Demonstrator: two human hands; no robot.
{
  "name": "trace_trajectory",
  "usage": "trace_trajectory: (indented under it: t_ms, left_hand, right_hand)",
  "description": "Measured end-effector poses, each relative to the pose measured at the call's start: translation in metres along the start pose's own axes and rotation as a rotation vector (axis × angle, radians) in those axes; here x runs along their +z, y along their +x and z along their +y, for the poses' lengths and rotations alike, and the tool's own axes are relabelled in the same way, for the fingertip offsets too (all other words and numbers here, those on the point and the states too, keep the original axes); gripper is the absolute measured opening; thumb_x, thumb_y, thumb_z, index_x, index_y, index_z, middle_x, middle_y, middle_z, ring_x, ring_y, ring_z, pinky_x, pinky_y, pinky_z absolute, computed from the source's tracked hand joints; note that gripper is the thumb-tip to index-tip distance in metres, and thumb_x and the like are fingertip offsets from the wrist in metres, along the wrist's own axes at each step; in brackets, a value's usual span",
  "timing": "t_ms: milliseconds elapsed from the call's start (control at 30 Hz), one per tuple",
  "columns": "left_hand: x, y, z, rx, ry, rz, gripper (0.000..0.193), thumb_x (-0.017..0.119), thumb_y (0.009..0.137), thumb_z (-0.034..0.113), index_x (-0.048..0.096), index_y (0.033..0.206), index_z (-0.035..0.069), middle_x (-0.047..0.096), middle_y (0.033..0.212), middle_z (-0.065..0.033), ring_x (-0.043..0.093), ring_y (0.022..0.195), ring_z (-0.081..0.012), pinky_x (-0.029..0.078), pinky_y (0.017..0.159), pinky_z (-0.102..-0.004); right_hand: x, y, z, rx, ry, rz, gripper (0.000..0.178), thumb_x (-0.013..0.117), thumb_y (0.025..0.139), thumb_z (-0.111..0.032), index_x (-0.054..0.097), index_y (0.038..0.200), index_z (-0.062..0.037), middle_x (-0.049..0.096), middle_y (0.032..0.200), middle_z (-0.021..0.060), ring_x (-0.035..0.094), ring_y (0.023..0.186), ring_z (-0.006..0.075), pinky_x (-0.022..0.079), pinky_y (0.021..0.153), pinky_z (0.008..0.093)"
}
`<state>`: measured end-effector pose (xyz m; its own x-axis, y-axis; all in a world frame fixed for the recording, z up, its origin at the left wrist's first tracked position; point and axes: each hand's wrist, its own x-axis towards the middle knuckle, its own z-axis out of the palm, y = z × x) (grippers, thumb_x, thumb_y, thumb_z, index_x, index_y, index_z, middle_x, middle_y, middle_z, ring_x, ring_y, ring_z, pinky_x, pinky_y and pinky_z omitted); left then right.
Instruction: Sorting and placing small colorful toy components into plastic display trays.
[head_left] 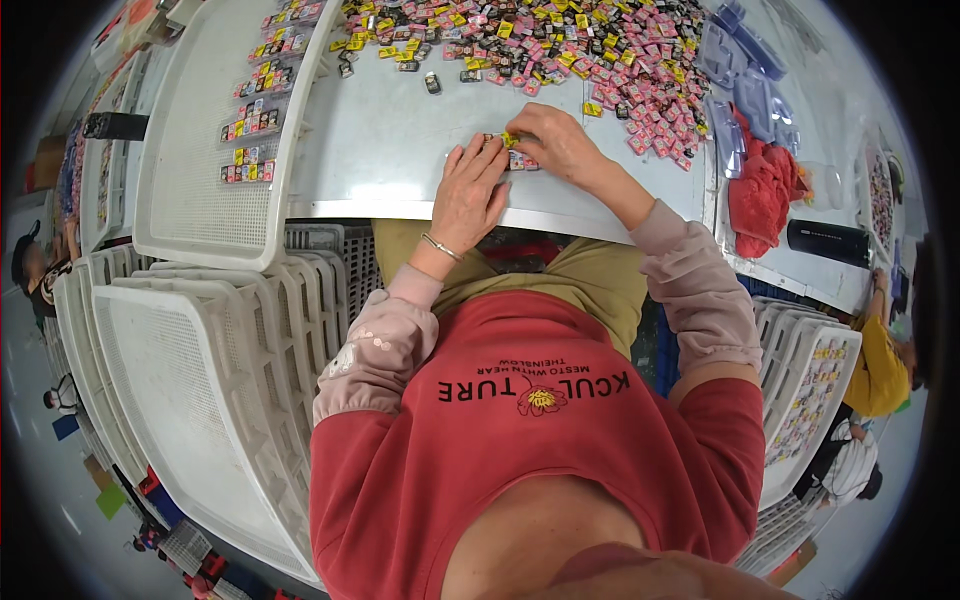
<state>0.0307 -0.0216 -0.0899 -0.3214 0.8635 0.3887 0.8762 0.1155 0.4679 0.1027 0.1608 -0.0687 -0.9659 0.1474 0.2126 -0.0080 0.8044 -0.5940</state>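
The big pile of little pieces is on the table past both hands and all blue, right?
Not blue: the head view shows the big pile mostly pink, yellow and black. It is on the table, past the left hand and right hand.

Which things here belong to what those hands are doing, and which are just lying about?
Seemingly part of the work:
Small pieces by the left hand
Yellow piece at the right hand
Loose pile of coloured pieces
White tray holding filled packs

Seemingly just lying about:
Red cloth
Black oblong object near it
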Motion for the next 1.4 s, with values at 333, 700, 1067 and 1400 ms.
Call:
trace_trajectory:
  t_ms: [333, 700, 1067, 1400]
  left_hand:
    - [0.001, -0.001, 0.0, -0.003, -0.007, 0.009, 0.042, 0.061, 0.078, 0.01, 0.054, 0.118, 0.001, 0.049, 0.128, -0.0134, 0.04, 0.125, -0.0329, 0.028, 0.103, -0.0461]
    - [0.0, 0.0, 0.0, -0.013, -0.016, 0.005, 0.043, 0.061, 0.077, 0.01, 0.054, 0.118, 0.001, 0.049, 0.13, -0.0132, 0.04, 0.126, -0.0324, 0.028, 0.104, -0.0462]
    - [-0.001, -0.002, 0.0, -0.002, 0.011, 0.014, 0.043, 0.06, 0.076, 0.01, 0.053, 0.118, 0.002, 0.049, 0.128, -0.0131, 0.039, 0.126, -0.0316, 0.028, 0.103, -0.0462]
    - [0.001, -0.001, 0.0, 0.003, 0.016, 0.012, 0.043, 0.061, 0.076, 0.01, 0.053, 0.118, 0.002, 0.049, 0.128, -0.0131, 0.039, 0.126, -0.0317, 0.028, 0.104, -0.046]
  right_hand:
    - [-0.004, 0.016, -0.006, -0.019, -0.117, -0.136, 0.019, 0.061, 0.066, -0.009, 0.061, 0.085, -0.0058, 0.059, 0.081, 0.0109, 0.058, 0.082, 0.0316, 0.048, 0.07, 0.039]
    - [0.002, 0.01, 0.004, -0.23, -0.112, -0.054, 0.007, 0.063, 0.07, -0.004, 0.062, 0.077, -0.0023, 0.059, 0.084, 0.0089, 0.058, 0.08, 0.0287, 0.046, 0.069, 0.0388]
    - [0.003, -0.007, -0.01, -0.228, -0.501, -0.039, 0.013, 0.062, 0.074, -0.012, 0.064, 0.083, -0.0033, 0.06, 0.087, 0.0071, 0.056, 0.087, 0.0263, 0.044, 0.077, 0.0366]
    - [0.002, 0.002, 0.004, -0.12, -0.09, 0.007, 0.022, 0.066, 0.069, -0.01, 0.061, 0.09, -0.0054, 0.058, 0.086, 0.0086, 0.056, 0.086, 0.0292, 0.045, 0.075, 0.0399]
